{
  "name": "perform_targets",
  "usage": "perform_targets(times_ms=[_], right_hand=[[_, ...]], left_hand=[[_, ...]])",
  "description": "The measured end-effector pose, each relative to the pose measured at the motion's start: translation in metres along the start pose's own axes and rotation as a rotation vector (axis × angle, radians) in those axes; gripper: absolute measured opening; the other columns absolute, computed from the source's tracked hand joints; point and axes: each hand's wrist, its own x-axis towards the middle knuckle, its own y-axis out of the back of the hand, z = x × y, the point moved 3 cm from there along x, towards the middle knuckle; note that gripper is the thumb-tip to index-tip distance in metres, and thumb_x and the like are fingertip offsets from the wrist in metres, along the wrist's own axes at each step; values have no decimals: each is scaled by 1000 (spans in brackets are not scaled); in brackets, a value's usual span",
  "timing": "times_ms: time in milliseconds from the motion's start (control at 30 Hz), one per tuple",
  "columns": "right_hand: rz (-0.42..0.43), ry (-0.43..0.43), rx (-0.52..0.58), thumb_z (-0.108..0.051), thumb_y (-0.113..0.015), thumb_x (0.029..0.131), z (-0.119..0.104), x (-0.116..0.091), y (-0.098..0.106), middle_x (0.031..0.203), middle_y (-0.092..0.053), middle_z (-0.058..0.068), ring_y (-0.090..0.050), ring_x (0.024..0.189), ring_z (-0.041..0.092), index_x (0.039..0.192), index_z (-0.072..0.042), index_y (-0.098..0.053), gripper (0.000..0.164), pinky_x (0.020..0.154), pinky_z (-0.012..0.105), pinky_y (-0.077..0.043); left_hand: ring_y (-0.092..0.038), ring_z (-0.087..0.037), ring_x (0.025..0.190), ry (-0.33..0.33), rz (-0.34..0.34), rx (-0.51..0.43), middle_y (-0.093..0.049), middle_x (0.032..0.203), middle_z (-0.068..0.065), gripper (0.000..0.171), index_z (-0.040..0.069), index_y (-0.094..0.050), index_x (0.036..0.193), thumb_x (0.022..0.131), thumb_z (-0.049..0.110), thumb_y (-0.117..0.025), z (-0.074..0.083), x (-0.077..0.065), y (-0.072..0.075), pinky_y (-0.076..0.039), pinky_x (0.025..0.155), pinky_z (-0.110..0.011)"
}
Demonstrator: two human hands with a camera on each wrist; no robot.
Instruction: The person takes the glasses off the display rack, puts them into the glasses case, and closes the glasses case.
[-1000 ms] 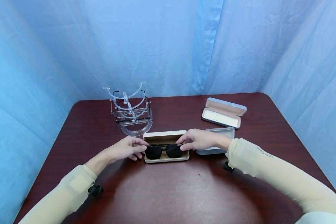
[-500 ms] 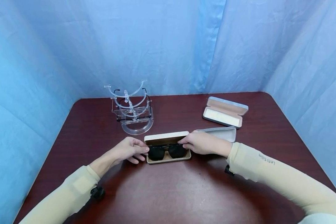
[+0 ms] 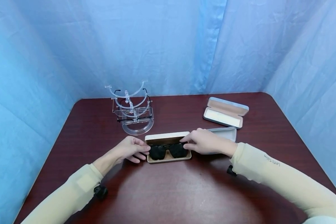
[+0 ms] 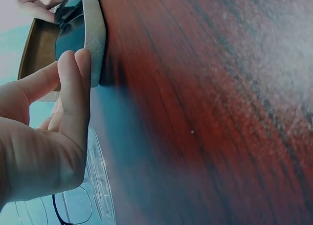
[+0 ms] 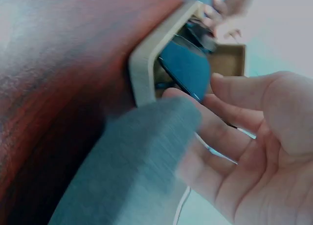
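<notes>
Black sunglasses (image 3: 168, 151) lie in the lower half of an opened, cream-rimmed eyeglass case (image 3: 169, 160), lenses facing the front. My left hand (image 3: 129, 149) is at their left end, thumb and forefinger pinching the corner; the left wrist view shows these fingertips beside the dark lens (image 4: 71, 36) and the case rim. At the right end, my right hand (image 3: 203, 141) pinches the other corner of the sunglasses between thumb and fingers. In the right wrist view the lens (image 5: 183, 68) slants inside the case, its outer edge among the fingers.
A clear display stand (image 3: 134, 113) holding eyeglasses stands at the back left. A grey opened case (image 3: 226, 133) lies partly behind my right hand. Behind it is another opened case (image 3: 221, 116) with a white cloth. Blue curtains (image 3: 168, 46) enclose the table (image 3: 168, 193).
The sunglasses have settled lower into the case, with both hands following at their ends. The right hand has shifted slightly to the right. The view has moved a little.
</notes>
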Motion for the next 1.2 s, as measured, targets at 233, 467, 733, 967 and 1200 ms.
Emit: perform_targets(times_ms=[233, 467, 733, 967, 1200], right_hand=[[-209, -214, 543, -25, -59, 105, 20, -7, 15, 121, -71, 16, -69, 111, 27, 127, 2, -69, 36, 92, 41, -57], [-320, -315, 705, -31, -55, 107, 32, -7, 8, 137, -62, 16, -60, 126, 30, 135, 1, -63, 43, 102, 47, -51], [-329, -320, 742, -33, -56, 106, 36, -8, 12, 133, -65, 15, -61, 125, 33, 137, 2, -60, 47, 97, 45, -54], [-358, -310, 758, -32, -53, 108, 37, -9, 7, 147, -54, 16, -55, 131, 33, 141, 0, -58, 47, 101, 48, -51], [-370, -307, 747, -30, -53, 107, 37, -11, 6, 145, -56, 13, -56, 131, 32, 138, -1, -61, 43, 99, 46, -52]], left_hand=[[-74, -20, 75, 15, -2, -20, -76, 93, -14, 25, -1, -71, 109, 93, 18, -75, 3, 1, 0, -61, 56, -31], [-73, -19, 71, 27, 18, 6, -75, 87, -10, 25, -1, -71, 105, 92, 20, -76, 2, 4, 1, -60, 55, -30], [-72, -18, 69, 39, 41, 45, -74, 83, -9, 25, 0, -70, 103, 93, 22, -76, 3, 6, 2, -60, 54, -30], [-71, -17, 67, 31, 45, 45, -74, 83, -8, 24, 0, -69, 102, 94, 22, -75, 3, 5, 3, -60, 54, -30], [-67, -17, 65, -50, 104, 190, -74, 84, -9, 22, 1, -69, 103, 95, 21, -74, 5, 1, -1, -60, 53, -33]])
